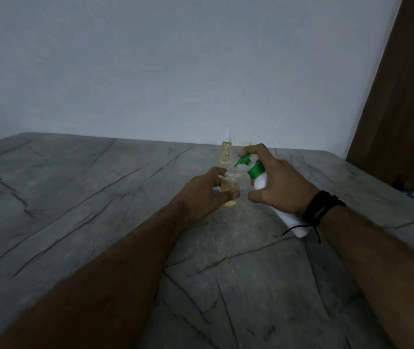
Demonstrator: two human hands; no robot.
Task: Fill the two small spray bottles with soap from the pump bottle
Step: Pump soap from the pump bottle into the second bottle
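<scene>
Your left hand [202,191] grips the open spray bottle [230,187] upright on the counter [75,197]; your right hand [280,183] holds the tilted pump bottle [260,180]. Keep the green nozzle [241,161] over the neck, seemingly aligned in this dim light, and press slowly.

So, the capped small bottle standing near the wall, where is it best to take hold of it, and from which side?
Grip the capped bottle round its wider yellowish body, below the narrow tapering cap, which looks too slim for a firm hold. It stands upright. Come from its left: the right hand and the pump bottle crowd its right and front.
</scene>
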